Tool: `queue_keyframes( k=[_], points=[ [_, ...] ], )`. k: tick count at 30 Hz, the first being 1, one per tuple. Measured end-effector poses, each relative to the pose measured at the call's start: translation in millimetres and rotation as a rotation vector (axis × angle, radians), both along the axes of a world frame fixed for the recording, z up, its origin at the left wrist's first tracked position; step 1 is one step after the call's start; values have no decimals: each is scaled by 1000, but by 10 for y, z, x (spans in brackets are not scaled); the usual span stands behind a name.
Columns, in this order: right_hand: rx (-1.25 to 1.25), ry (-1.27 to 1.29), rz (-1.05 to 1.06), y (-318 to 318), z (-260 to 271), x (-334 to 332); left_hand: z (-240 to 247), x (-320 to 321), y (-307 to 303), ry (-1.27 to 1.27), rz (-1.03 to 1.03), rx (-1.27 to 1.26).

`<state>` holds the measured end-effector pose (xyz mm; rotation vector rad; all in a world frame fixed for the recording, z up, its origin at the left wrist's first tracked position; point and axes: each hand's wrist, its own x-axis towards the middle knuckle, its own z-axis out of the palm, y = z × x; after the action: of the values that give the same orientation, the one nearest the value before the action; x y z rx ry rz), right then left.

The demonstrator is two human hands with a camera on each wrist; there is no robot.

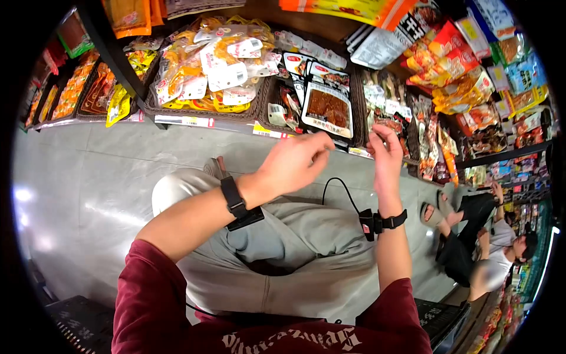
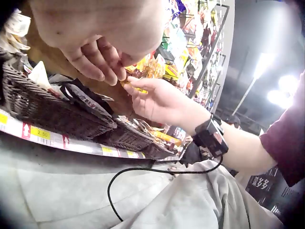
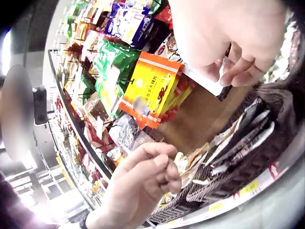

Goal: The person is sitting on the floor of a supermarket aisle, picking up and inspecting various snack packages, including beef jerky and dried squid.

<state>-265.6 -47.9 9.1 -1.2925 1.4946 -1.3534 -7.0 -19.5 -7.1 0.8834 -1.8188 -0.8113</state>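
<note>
Both hands hover in front of a low shelf of packaged snacks, holding nothing I can see. In the head view my left hand (image 1: 295,160) has loosely bent fingers, just below a flat packet (image 1: 328,106) of brown food that lies on top of a wicker basket. My right hand (image 1: 387,156) is raised a little to its right, fingers loosely bent, by the neighbouring basket of small packets (image 1: 386,100). The left wrist view has the right hand (image 2: 159,100) close beside the left fingers. In the right wrist view the two hands are apart, the left hand (image 3: 143,179) lower.
Clear bags with white labels (image 1: 230,62) fill a wide basket at left. Yellow and orange packets (image 3: 152,88) hang above the baskets. A price strip (image 1: 188,121) runs along the shelf edge. At right, another person (image 1: 492,248) sits low. Grey floor (image 1: 100,171) lies below.
</note>
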Motion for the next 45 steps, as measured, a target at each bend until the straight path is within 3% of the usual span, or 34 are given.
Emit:
queue_keyframes(
  k=[5,13,17,22,28,31,38,42,43,44,45],
  points=[
    [85,-108,152,-470,368,-44,-49,-83,59,-52,-28,-185],
    [157,-68,111,-1226,570,309,-41,-131,41,-26,-15,-267],
    [105,-254,266,-1420,825,738,-25,-138,-25,2,-6,-245],
    [11,-716,226,-1708,1102,997,23,-151,-17,34,-22,-225],
    [18,-928,289,-1521,1212,1041,59,-95,-112,97,39,-268],
    [-47,-901,429,-1367,1285,980,76,-77,-129,124,43,-245],
    [-164,-819,540,-898,1643,911,88,-55,-78,73,35,-250],
    [-225,-820,411,-585,1733,914,70,-60,-58,50,37,-278],
    [-212,-800,630,-591,1686,769,70,-52,-54,62,48,-290],
    [-209,-806,627,-548,1664,705,73,-47,-42,56,47,-284],
    [-256,-737,474,-406,1693,853,150,6,-12,73,16,-195]
  ],
)
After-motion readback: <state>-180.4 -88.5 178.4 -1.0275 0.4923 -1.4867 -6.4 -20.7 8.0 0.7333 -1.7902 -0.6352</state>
